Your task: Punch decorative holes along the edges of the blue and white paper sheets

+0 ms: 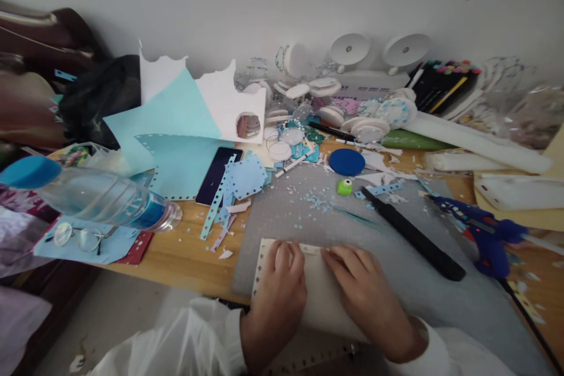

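A white sheet of paper (321, 296) lies at the front edge of the grey cutting mat (273, 211), with small shapes punched along its left edge. My left hand (279, 291) presses on its upper left part, fingers curled together at the top edge. On the upper right, my right hand (372, 296) pinches the same edge with thumb and fingertips. A narrow strip of that edge shows between the hands. Beyond them are a small green paper punch (344, 187), tiny pale blue cut-outs (317, 201) and a blue disc (347, 161). The paper's lower part is partly hidden.
A blue glue gun (487, 232) and a long black tool (412, 234) lie to the right. On the left are a water bottle (110, 194), eyeglasses (79, 239), a phone (211, 179) and light blue paper (171, 111). White round pieces (324, 87) crowd the back.
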A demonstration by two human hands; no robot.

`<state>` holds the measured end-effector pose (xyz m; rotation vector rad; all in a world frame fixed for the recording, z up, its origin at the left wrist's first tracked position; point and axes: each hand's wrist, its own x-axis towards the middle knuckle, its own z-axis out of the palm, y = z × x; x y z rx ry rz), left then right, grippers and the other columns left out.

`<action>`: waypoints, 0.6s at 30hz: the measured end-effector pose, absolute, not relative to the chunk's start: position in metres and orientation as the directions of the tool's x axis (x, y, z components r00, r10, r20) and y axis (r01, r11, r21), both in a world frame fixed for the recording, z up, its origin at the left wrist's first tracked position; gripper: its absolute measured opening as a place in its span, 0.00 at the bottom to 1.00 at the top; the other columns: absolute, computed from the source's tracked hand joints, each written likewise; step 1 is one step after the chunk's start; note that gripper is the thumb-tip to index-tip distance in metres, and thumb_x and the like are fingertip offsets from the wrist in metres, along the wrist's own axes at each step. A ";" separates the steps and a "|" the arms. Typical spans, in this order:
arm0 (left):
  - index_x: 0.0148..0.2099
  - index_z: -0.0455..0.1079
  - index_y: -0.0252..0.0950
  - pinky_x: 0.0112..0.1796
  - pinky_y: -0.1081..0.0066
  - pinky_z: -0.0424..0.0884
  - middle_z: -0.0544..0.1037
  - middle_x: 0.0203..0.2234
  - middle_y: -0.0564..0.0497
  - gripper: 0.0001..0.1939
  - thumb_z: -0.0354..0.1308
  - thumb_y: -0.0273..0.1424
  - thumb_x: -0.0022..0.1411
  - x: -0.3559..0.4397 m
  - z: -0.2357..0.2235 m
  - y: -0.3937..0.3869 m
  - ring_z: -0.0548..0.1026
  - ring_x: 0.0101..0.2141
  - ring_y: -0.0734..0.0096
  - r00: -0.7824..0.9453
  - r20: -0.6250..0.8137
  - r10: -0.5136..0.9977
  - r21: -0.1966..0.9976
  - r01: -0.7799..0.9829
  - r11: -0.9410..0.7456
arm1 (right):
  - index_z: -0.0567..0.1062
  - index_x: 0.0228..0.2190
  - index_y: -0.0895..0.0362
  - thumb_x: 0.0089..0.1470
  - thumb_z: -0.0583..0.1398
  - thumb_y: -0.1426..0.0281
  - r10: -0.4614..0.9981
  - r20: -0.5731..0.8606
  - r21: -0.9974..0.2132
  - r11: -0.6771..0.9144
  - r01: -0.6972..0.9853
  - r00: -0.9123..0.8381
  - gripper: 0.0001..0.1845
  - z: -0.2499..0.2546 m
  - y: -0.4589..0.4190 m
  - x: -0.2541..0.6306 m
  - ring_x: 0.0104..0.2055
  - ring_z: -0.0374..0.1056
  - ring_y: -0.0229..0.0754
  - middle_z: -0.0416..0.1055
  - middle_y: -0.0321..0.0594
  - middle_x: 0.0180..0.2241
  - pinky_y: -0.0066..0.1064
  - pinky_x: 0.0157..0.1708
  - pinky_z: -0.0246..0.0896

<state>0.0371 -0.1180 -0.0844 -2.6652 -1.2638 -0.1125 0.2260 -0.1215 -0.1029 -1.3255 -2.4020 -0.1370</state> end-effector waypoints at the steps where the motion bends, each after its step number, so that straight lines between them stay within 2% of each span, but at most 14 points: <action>1: 0.51 0.72 0.24 0.49 0.50 0.69 0.72 0.50 0.35 0.19 0.50 0.24 0.60 0.040 -0.086 -0.120 0.70 0.49 0.48 0.624 0.138 0.769 -0.114 0.781 -0.614 | 0.74 0.45 0.63 0.59 0.46 0.80 0.796 0.395 -0.086 0.530 0.844 -0.459 0.20 -0.104 -0.124 0.222 0.45 0.66 0.49 0.73 0.51 0.42 0.42 0.42 0.64; 4: 0.59 0.64 0.24 0.53 0.47 0.65 0.66 0.56 0.34 0.24 0.48 0.28 0.61 0.044 -0.088 -0.126 0.64 0.55 0.47 0.614 0.099 0.783 -0.047 0.789 -0.613 | 0.72 0.48 0.65 0.59 0.45 0.80 0.786 0.415 -0.072 0.530 0.845 -0.458 0.22 -0.108 -0.130 0.209 0.54 0.63 0.51 0.70 0.52 0.51 0.45 0.49 0.62; 7: 0.62 0.60 0.25 0.57 0.47 0.61 0.64 0.58 0.35 0.26 0.47 0.28 0.63 0.046 -0.088 -0.129 0.61 0.59 0.50 0.609 0.098 0.787 -0.041 0.793 -0.608 | 0.68 0.53 0.67 0.59 0.45 0.79 0.797 0.396 -0.094 0.529 0.844 -0.455 0.24 -0.112 -0.134 0.198 0.59 0.60 0.50 0.66 0.52 0.56 0.45 0.55 0.59; 12: 0.61 0.61 0.23 0.56 0.49 0.62 0.65 0.58 0.34 0.25 0.45 0.28 0.64 0.045 -0.089 -0.127 0.61 0.59 0.50 0.613 0.104 0.783 -0.037 0.790 -0.613 | 0.63 0.57 0.67 0.60 0.46 0.77 0.811 0.368 -0.115 0.526 0.843 -0.455 0.24 -0.112 -0.138 0.195 0.62 0.56 0.48 0.63 0.50 0.59 0.46 0.58 0.55; 18: 0.61 0.61 0.25 0.53 0.49 0.65 0.66 0.57 0.36 0.27 0.46 0.29 0.61 0.039 -0.090 -0.126 0.63 0.57 0.48 0.575 0.119 0.809 0.014 0.814 -0.581 | 0.61 0.58 0.68 0.60 0.47 0.77 0.821 0.310 -0.082 0.526 0.847 -0.480 0.25 -0.107 -0.142 0.203 0.62 0.57 0.48 0.61 0.51 0.60 0.47 0.58 0.52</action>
